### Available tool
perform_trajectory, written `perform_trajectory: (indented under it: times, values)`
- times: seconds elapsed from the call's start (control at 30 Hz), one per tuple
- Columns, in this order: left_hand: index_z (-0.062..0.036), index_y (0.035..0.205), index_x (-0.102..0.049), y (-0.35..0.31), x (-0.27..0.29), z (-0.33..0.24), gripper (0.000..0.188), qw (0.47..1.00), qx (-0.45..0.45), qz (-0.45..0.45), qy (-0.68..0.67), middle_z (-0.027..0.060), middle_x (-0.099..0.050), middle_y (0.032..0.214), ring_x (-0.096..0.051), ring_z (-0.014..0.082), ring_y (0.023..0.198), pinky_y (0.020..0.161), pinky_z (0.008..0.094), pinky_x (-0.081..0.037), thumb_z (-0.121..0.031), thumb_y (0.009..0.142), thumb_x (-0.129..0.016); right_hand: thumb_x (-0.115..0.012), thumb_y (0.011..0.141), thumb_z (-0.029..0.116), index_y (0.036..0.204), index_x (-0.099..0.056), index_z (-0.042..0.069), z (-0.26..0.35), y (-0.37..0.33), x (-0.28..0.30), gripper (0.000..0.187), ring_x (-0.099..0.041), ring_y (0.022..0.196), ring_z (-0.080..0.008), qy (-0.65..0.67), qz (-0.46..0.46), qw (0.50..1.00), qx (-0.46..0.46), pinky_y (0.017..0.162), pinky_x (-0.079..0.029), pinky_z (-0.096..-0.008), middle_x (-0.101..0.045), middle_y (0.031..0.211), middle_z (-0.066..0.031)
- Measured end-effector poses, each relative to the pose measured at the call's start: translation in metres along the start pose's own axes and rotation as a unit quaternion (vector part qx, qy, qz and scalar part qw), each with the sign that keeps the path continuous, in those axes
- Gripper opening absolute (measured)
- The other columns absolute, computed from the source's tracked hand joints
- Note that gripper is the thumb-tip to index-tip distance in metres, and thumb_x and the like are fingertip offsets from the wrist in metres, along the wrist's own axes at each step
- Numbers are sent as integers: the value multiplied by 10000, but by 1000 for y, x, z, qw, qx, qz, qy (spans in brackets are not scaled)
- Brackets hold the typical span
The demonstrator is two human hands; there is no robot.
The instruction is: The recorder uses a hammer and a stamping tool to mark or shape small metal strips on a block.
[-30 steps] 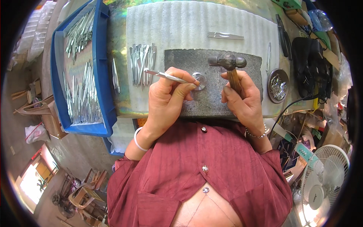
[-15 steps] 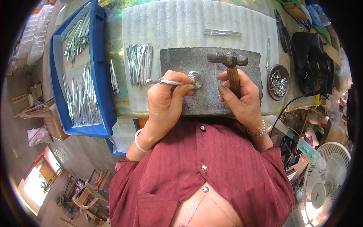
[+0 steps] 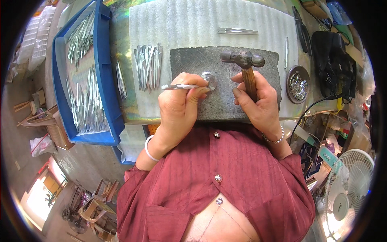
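Pinched in my left hand (image 3: 178, 99) is a slim silver metal piece (image 3: 179, 86), lying nearly level with one end at a small round metal block (image 3: 209, 80). That block sits on a dark grey slab (image 3: 225, 109). My right hand (image 3: 262, 101) is closed round the wooden handle of a ball-peen hammer (image 3: 244, 59), its head raised over the slab to the right of the block. Left of the slab lies a bunch of similar slim metal pieces (image 3: 148, 66). A couple more pieces (image 3: 238, 31) rest beyond the slab.
A blue tray (image 3: 105, 48) at left holds many slim silver pieces. White foam sheet (image 3: 173, 24) covers the bench under the slab. At right stand a round dish of small metal bits (image 3: 297, 84), black pliers (image 3: 302, 32) and a black cable. A fan (image 3: 348, 189) stands lower right.
My left hand has shifted slightly to the right and the metal piece has turned a little in it, its tip still at the block. The hammer has hardly moved.
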State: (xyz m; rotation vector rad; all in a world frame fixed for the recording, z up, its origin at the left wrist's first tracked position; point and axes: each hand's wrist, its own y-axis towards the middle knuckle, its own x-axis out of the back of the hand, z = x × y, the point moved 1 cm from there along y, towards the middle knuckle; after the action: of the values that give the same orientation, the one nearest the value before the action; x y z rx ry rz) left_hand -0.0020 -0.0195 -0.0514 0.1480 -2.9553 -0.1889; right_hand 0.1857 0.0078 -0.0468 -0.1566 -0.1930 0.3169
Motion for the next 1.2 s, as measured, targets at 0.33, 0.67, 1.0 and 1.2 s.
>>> perform_trajectory:
  times: [0.33,0.67,1.0,1.2]
  values:
    - [-23,942,-569,3,1,-20,263,928,-204,71,302,94,-579,819,-616,243,667,544,319,-505,-26,680,-590,-737,750,63,911,-621,17,56,3,-2,203,-540,523,-93,29,108,979,173,496,-440,-230,-587,665,-35]
    - [-70,898,-536,4,8,-14,189,949,-168,116,239,99,-577,849,-630,274,688,512,351,-509,-108,730,-613,-719,636,18,861,-574,47,96,16,-16,270,-569,581,-233,-201,174,891,367,470,-441,-297,-543,708,-81]
    - [-71,864,-527,8,11,-1,130,941,-218,92,242,58,-541,769,-605,245,586,474,333,-479,-58,741,-565,-609,780,-74,1162,-447,-22,99,-13,11,418,-620,722,-131,-132,130,965,184,587,-498,-247,-576,957,-124]
    - [-72,861,-522,12,14,0,160,948,-213,111,211,64,-539,769,-601,252,587,470,342,-470,-33,718,-582,-544,890,56,1208,-458,-18,114,-25,25,338,-582,666,-123,-238,146,920,275,585,-476,-248,-629,850,-125]
